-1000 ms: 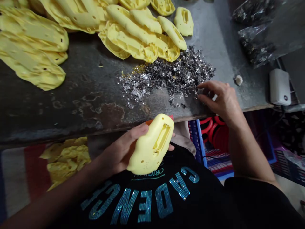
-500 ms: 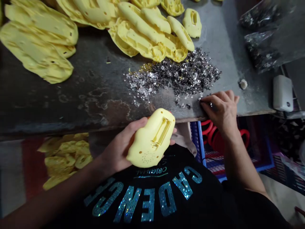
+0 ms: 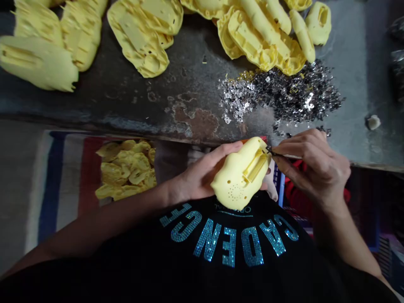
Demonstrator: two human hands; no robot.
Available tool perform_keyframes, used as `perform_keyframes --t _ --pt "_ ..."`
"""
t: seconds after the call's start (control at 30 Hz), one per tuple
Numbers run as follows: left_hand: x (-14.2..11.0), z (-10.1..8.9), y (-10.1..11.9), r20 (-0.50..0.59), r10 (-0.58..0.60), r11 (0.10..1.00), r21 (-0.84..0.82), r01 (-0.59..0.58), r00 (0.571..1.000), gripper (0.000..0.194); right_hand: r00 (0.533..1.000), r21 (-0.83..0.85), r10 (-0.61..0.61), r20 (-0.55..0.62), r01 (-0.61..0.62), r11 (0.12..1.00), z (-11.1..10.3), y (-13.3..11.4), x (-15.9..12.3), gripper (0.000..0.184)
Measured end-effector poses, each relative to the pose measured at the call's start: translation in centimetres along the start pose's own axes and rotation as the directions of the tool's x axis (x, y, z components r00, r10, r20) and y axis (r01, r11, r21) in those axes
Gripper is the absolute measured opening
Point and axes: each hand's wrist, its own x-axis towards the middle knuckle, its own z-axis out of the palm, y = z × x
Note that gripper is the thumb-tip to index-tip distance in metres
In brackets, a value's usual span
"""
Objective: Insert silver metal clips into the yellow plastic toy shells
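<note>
A yellow plastic shell (image 3: 232, 176) rests in my left hand (image 3: 202, 174), its outer face turned up. It shows a long battery slot, several small holes and a ring of tiny perforations. At the slot's upper end, my right hand (image 3: 315, 164) pinches a small metal contact piece (image 3: 269, 150) between thumb and forefinger, right against the shell's edge. Whether the piece sits inside the slot I cannot tell. Just beyond both hands lies a heap of small shiny metal pieces (image 3: 296, 94) on the dark worktable (image 3: 139, 111).
Stacked yellow shells (image 3: 145, 33) line the far side of the table, with more shells (image 3: 38, 63) at far left. Below the table edge, a sack (image 3: 83, 168) holds yellow parts (image 3: 128, 170). A blue crate (image 3: 279, 181) with red items stands under the right side. A white lump (image 3: 373, 122) lies at right.
My right hand has moved from the table beside the metal heap to the shell, bringing a small metal piece. The view has turned left; my left hand still holds the shell.
</note>
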Motion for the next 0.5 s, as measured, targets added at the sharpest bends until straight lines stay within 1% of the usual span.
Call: perform_keyframes --t 0.1,0.27,0.4,0.5 --pt "-0.4 0.4 -0.1 -0.042 0.04 0.998 0.043 -0.038 0.998 0.078 0.999 -0.047 0.002 0.051 0.0 0.999 -0.2 -0.4 0.0 0.024" --pt "-0.7 0.4 -0.4 -0.029 0.077 0.995 0.07 -0.075 0.997 0.072 0.996 -0.115 -0.073 0.055 0.079 0.99 -0.1 -1.1 0.2 0.037" --pt "-0.5 0.1 -0.6 -0.046 0.085 0.994 0.07 -0.082 0.995 0.068 0.991 -0.17 -0.131 0.039 0.136 0.976 0.2 -1.6 0.5 0.039" --pt "-0.2 -0.3 -0.8 -0.035 0.104 0.994 0.05 -0.102 0.994 0.071 0.986 -0.234 -0.161 0.05 0.169 0.957 0.3 -1.9 0.5 0.039"
